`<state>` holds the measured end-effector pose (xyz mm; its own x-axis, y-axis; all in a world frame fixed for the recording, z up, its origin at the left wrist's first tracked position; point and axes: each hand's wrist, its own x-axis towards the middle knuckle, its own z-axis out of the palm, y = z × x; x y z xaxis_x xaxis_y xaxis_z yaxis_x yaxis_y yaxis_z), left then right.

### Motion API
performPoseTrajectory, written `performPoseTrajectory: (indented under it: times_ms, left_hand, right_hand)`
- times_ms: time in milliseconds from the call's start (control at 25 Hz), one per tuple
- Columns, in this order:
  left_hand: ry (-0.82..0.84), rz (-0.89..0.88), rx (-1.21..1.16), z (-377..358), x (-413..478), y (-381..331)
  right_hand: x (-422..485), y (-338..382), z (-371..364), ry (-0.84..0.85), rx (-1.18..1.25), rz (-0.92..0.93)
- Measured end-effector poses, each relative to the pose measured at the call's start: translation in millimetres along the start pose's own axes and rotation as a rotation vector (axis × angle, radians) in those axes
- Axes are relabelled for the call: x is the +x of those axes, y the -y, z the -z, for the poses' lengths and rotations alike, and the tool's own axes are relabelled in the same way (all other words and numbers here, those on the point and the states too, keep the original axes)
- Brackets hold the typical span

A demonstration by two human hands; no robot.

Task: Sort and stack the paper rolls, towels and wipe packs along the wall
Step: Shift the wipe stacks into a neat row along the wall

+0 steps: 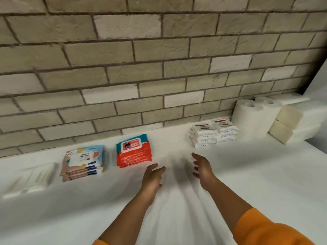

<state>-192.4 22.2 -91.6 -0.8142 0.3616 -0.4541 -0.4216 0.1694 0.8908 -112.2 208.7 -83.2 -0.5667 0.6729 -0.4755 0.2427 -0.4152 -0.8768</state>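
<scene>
While hands (153, 175) (202, 169) hover, two rolls (247, 117), four wipe stacks (133, 152)

Both empty hands, left (152, 175) and right (203, 169), hover near the red wipe packs (134, 151).

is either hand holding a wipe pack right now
No, the left hand and right hand both hover open and empty over the white surface.

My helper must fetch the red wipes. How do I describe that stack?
Look along the foot of the brick wall, on the white surface. Between the pastel patterned stack and the white packs lies the red stack. It alone is red with a teal edge.
</scene>
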Motion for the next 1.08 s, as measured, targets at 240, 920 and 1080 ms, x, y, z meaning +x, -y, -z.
performPoseTrajectory:
  times_ms: [240, 920, 1080]
  left_hand:
    - [0.03, 0.231, -0.114, -150, 48, -1]
    - [-0.104, 0.259, -0.919, -312, 145, -63]
    - [-0.202, 0.259, -0.859, -278, 147, -61]
  right_hand:
    - [109, 52, 114, -0.159, 0.08, -0.094]
    - [233, 118, 145, -0.087, 0.396, -0.251]
    - [216, 110, 114, -0.099, 0.361, -0.277]
